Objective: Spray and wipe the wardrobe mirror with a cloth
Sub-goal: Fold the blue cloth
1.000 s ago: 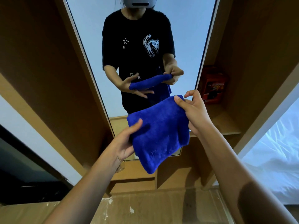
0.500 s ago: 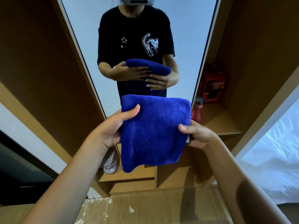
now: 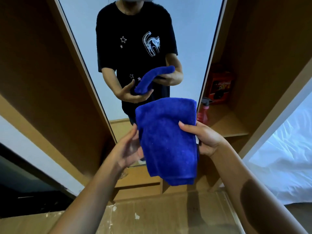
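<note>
1. While the blue microfibre cloth [image 3: 168,142] hangs folded in front of the wardrobe mirror [image 3: 81,53], the right hand [image 3: 205,139] grips its right edge, thumb laid across the near face and fingers behind. This pinch appears to hold the fold together so the layers stay flat as a wiping pad.
2. Left hand [image 3: 129,149]: blurred, fingers relaxed and spread just beside the cloth's left edge. Whether it touches the fabric cannot be told; it clasps nothing. Likely placed to smooth or steady the fold.
3. Cloth, position: held in the air, near the lower part of the mirror and apart from the glass, lower end drooping free.
4. Red spray bottle [image 3: 203,111]: upright on the wooden shelf [image 3: 229,124] to the right of the mirror, partly hidden behind the cloth, untouched. Probably kept there within reach of the right hand.
5. Red box [image 3: 219,85]: farther back on the same shelf.
6. Judgement: cloth preparation; spraying not yet begun.
</note>
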`<action>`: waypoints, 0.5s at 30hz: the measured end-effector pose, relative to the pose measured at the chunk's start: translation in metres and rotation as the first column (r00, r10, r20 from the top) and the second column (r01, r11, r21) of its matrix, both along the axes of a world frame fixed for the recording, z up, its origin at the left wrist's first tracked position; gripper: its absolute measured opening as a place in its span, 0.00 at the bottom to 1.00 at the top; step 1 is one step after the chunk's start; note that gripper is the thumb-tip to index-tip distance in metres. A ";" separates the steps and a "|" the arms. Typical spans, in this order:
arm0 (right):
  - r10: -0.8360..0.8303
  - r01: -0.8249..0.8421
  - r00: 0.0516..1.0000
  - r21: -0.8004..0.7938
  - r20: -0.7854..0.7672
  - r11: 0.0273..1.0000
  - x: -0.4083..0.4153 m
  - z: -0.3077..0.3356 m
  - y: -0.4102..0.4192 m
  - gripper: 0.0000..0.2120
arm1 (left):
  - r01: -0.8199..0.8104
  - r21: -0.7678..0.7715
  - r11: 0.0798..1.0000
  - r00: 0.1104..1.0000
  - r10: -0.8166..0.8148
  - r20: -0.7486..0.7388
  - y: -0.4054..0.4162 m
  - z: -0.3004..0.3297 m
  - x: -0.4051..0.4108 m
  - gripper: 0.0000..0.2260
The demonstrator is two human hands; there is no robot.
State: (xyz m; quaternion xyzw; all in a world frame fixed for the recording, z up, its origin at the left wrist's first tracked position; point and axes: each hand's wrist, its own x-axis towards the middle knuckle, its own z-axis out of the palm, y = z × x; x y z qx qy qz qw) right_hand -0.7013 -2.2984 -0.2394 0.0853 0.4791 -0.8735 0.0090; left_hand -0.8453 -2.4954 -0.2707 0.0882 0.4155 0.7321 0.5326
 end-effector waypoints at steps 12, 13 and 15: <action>-0.349 0.272 0.896 0.280 0.276 0.921 0.046 -0.026 0.020 0.17 | 0.052 -0.277 0.960 0.882 -0.174 -0.438 0.030 -0.019 0.035 0.14; -0.373 0.298 0.884 0.275 0.281 0.914 0.053 -0.029 0.023 0.17 | 0.070 -0.289 0.955 0.864 -0.203 -0.462 0.036 -0.020 0.038 0.14; -0.403 0.339 0.872 0.254 0.276 0.906 0.068 -0.038 0.031 0.18 | 0.089 -0.309 0.947 0.834 -0.240 -0.497 0.051 -0.026 0.045 0.17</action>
